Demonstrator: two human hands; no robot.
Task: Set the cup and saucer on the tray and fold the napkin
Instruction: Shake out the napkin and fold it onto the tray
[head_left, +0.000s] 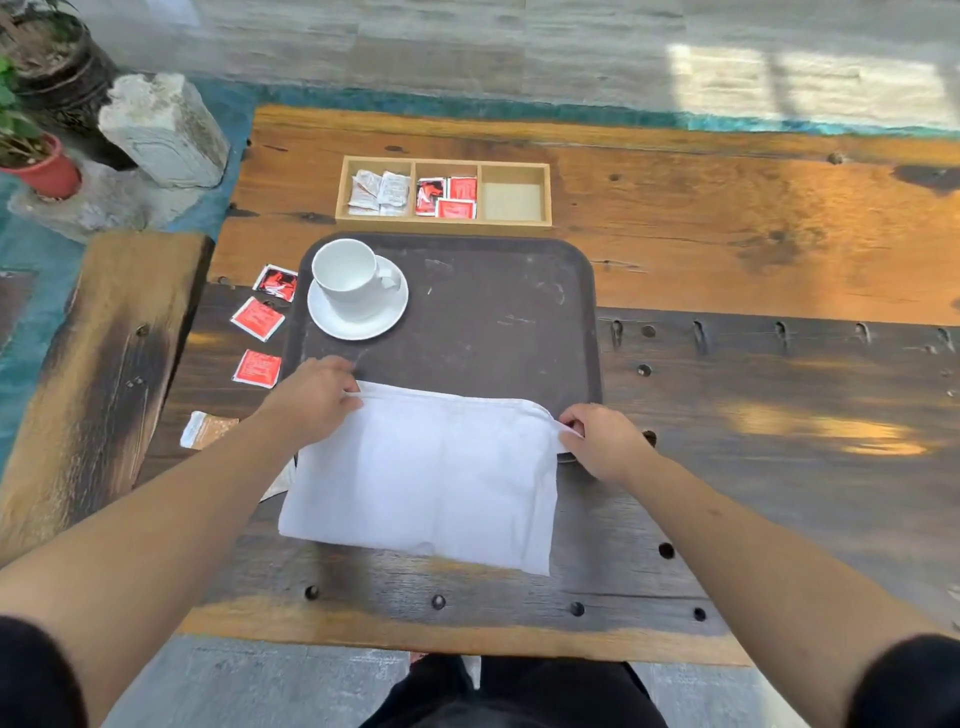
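Note:
A white cup (347, 276) stands upright on a white saucer (358, 321) in the far left corner of the dark tray (493, 317). A white napkin (423, 475) lies folded over the tray's near edge and onto the wooden table. My left hand (311, 397) pinches the napkin's far left corner. My right hand (600, 439) pinches its far right corner. Both far corners lie flat on the tray, and the fold edge runs between my hands.
A wooden three-compartment box (444, 193) with white and red sachets sits beyond the tray. Three red sachets (258, 318) lie left of the tray, and a brown one (208, 429) lies near my left forearm. Potted plants (39, 156) and a stone block stand off the table at far left.

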